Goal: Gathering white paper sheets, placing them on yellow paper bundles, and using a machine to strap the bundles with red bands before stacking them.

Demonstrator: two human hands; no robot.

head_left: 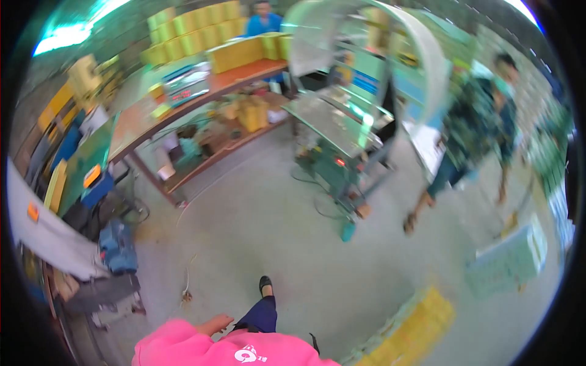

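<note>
Hands do no work here: the left hand pokes from a pink sleeve with fingers loose and apart, holding nothing, just swinging over the grey floor. The right hand cannot be seen. Yellow boxes sit stacked behind the long table, and more yellow packs lie low on the right, near a pale box.

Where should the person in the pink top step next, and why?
Probably straight ahead over the bare concrete floor. The left hand hangs empty, nothing is within reach, and the green machine and long workbench stand farther off.
</note>
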